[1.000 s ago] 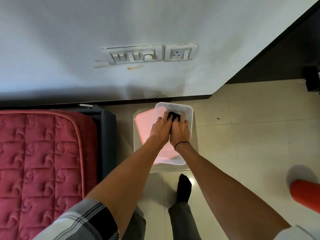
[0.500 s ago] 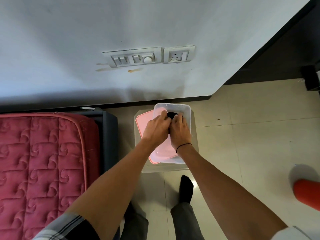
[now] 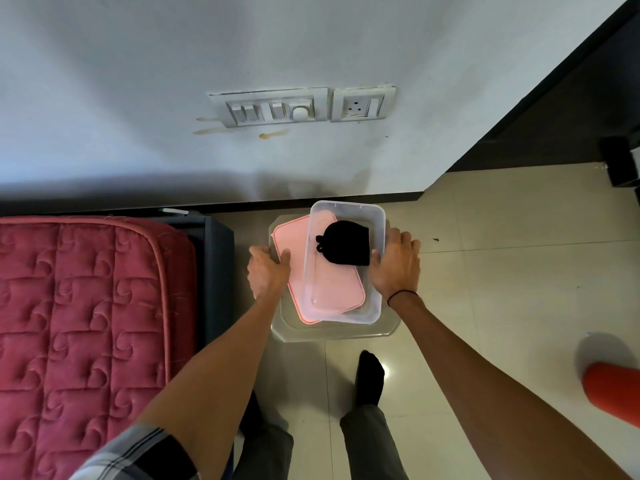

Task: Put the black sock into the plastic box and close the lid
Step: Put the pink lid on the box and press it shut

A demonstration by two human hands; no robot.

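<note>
The clear plastic box (image 3: 379, 233) stands on a small transparent table (image 3: 287, 329) by the wall. A folded black sock (image 3: 344, 242) lies inside it, toward the far end. Under the box lies the pink lid (image 3: 289, 247), sticking out to the left. My left hand (image 3: 267, 273) holds the lid's left edge, thumb on top. On the other side, my right hand (image 3: 396, 268) grips the box's right wall, with the thumb over the rim next to the sock.
A red quilted mattress (image 3: 86, 323) on a dark frame (image 3: 220, 271) sits close on the left. The wall with a switch panel (image 3: 277, 109) is right behind the table. My socked foot (image 3: 370, 375) stands below it. An orange object (image 3: 613, 386) lies at the right.
Both hands were together on the sock inside the box. They have let it go and spread apart, the left to the lid's edge, the right to the box's right wall.
</note>
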